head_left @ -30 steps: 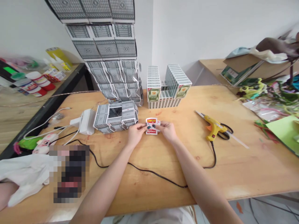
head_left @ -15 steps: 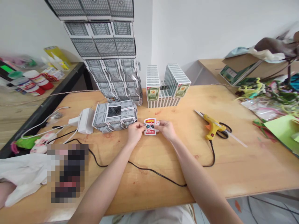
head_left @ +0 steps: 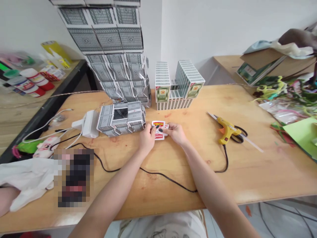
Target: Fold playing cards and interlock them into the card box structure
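Observation:
Red-and-white playing cards (head_left: 159, 135) lie between my two hands over the middle of the table, with "POKER" printed on the top one. My left hand (head_left: 148, 135) pinches their left side, thumb on top. On the right side, my right hand (head_left: 176, 133) grips them, its thumb over the face; a card edge sticks out there. How many cards there are I cannot tell. Just left of my left hand stands a block of folded grey-patterned cards (head_left: 121, 119) with a square opening on top. Behind it rises a tall tower of similar folded cards (head_left: 106, 36).
Stacked green-and-white card boxes (head_left: 162, 94) stand at the back. A yellow glue gun (head_left: 228, 130) and scissors (head_left: 239, 134) lie right, its black cable crossing the table. Left are a white power strip (head_left: 90, 124) and a person's sleeve (head_left: 27, 178). Craft scraps (head_left: 279, 92) crowd the right.
My left hand has turned slightly, and its thumb now reaches further over the cards. The camera view has tipped down a little. Both hands remain on the cards.

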{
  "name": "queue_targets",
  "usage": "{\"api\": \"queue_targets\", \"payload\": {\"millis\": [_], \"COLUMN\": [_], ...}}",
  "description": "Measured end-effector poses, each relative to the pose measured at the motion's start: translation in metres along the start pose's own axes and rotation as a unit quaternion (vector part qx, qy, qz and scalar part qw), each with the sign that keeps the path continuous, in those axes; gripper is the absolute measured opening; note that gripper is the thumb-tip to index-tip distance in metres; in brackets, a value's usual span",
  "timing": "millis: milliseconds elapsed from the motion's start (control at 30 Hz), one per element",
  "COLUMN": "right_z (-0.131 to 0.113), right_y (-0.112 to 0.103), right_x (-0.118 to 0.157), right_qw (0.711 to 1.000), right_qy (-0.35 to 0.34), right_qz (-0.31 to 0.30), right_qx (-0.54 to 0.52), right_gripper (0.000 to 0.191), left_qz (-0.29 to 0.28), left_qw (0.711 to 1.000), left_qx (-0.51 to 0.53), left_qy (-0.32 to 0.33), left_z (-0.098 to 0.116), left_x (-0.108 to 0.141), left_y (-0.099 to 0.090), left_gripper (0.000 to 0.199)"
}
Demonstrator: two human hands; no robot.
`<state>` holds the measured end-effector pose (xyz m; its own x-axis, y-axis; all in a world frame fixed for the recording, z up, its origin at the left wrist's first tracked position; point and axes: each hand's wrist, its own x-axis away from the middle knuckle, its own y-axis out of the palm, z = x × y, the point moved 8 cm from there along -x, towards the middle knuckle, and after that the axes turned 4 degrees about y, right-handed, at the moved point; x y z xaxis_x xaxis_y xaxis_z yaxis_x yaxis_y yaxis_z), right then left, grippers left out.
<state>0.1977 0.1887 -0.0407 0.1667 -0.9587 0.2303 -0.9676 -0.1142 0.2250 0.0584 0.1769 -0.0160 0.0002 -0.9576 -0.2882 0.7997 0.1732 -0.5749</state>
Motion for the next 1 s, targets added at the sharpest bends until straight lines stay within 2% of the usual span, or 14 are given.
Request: {"api": "queue_targets", "payload": {"millis": [167, 467, 1000], "right_z": [0.0, 0.003, 0.001], "right_y": [-0.002, -0.002, 0.009], "right_x": [0.0, 0.0, 0.004], "right_qw": [1.0, 1.0, 0.999], "right_qy": [-0.003, -0.012, 0.003], "right_qz": [0.007, 0.008, -0.015], "right_qx": [-0.002, 0.009, 0.031], "right_gripper": [0.03, 0.028, 0.029], "left_qz": [-0.011, 0.018, 0.059], "left_qw": [0.999, 0.999, 0.994], "left_qx": [-0.023, -0.031, -0.082], "left_qy": [0.026, 0.037, 0.037], "left_z": [0.003, 0.006, 0.004], "left_x": [0.001, -0.002, -0.005], "left_y": [0.0, -0.002, -0.008], "left_gripper": [0.027, 0.028, 0.043]}}
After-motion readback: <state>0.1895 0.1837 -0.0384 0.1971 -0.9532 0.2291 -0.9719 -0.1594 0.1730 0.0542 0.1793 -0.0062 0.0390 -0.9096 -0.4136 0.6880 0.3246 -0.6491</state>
